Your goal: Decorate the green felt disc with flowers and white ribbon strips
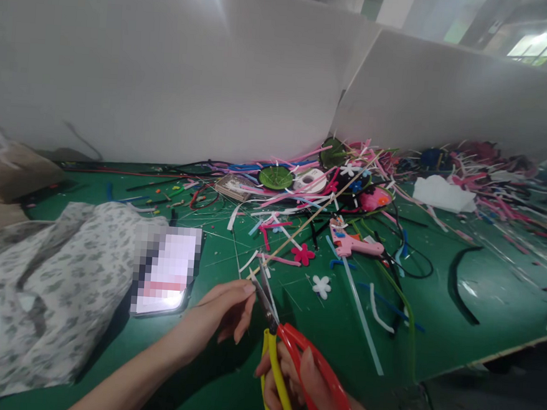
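My left hand (223,308) is closed, thumb and fingers pinching near the lower end of a long thin wooden stick (307,222). The stick slants up and right over the craft pieces. In my right hand (290,375) is a pair of scissors (269,308) with a red and a yellow handle. Their blades stand slightly apart beside my left fingertips, at the stick's lower end; whether they touch it I cannot tell. Just beyond lie a red felt flower (302,254), a white felt flower (321,287) and a pink glue gun (355,243).
A phone (170,266) with a lit screen lies left, beside patterned cloth (62,278). Pipe cleaners, green discs (276,178) and a white tape roll (310,181) are heaped before the grey partition (170,73). A clear glue stick (362,317) and a black strip (457,286) lie right.
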A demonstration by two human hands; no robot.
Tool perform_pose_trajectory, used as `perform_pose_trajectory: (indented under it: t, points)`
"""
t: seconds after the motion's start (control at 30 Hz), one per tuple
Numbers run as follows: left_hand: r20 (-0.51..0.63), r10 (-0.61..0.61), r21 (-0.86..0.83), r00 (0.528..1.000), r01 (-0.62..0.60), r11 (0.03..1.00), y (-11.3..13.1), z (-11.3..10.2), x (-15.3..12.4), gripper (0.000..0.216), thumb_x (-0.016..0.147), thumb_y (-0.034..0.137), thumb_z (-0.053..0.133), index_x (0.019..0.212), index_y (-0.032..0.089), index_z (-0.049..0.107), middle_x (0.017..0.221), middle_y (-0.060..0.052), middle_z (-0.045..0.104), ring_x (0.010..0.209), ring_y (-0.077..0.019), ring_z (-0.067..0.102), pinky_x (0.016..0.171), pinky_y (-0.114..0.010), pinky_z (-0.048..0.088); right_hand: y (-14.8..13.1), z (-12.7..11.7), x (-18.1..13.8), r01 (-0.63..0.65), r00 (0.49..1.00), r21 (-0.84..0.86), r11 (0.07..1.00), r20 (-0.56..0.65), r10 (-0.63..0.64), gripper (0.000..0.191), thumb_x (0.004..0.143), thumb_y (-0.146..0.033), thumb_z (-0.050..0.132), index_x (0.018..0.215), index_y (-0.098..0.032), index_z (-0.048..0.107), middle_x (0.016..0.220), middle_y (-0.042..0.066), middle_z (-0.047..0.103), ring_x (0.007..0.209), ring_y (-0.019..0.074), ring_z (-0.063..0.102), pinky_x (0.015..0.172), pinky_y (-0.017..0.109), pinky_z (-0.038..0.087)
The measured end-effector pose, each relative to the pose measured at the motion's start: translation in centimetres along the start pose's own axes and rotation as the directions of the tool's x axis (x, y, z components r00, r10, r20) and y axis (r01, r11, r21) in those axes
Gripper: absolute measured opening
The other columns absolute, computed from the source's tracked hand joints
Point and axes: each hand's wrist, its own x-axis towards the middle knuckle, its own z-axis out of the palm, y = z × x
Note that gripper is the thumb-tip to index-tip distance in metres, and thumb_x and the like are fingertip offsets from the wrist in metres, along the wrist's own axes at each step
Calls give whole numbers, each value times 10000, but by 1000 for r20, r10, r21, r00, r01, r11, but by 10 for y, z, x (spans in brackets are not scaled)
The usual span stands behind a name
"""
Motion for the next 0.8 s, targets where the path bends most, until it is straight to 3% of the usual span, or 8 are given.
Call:
perform_pose_trajectory:
  t: [0.1, 0.23, 0.47, 0.67, 0.8]
  points:
    - [-5, -6, -1, 1000, 6, 1000, 0, 0, 0, 394, 917, 413, 398, 613, 180, 491, 415, 40, 466, 375, -65, 307, 361, -178, 200, 1, -3, 1, -19, 1000, -25, 999, 23, 20, 798, 701, -873, 280, 994, -159, 480, 702, 18, 575, 447, 51, 454, 460, 194, 310]
    - [-8, -14, -11, 1000, 14, 1000, 2, 0, 0, 388, 918, 404, 395, 616, 179, 486, 417, 40, 468, 377, -64, 310, 361, -175, 196, 10, -10, 6, -43, 996, -21, 999, 81, 45, 850, 615, -924, 302, 993, -175, 445, 873, 115, 665, 449, 60, 480, 427, 195, 265]
    - [-23, -13, -9, 1000, 13, 1000, 3, -1, -1, 394, 916, 403, 395, 606, 179, 488, 416, 37, 460, 381, -67, 304, 364, -184, 192, 4, -13, 3, -150, 988, -85, 985, 31, 153, 853, 638, -917, 282, 1033, -183, 464, 980, 148, 678, 579, 139, 602, 499, 250, 375]
    - [-11, -20, -31, 1000, 20, 999, 4, -1, -1, 372, 911, 389, 397, 609, 185, 472, 407, 39, 462, 371, -68, 299, 361, -187, 182, 4, -11, 5, -60, 985, 22, 998, 164, 56, 821, 644, -905, 311, 982, -176, 481, 1031, 163, 673, 538, 100, 582, 503, 228, 368]
    - [-17, -13, -35, 1000, 12, 999, 4, -2, -1, 361, 908, 396, 397, 623, 188, 471, 411, 39, 467, 370, -69, 301, 359, -188, 179, 6, -4, 6, -49, 998, 95, 994, 36, 46, 731, 676, -847, 413, 962, -177, 473, 998, 150, 670, 636, 140, 642, 535, 237, 403]
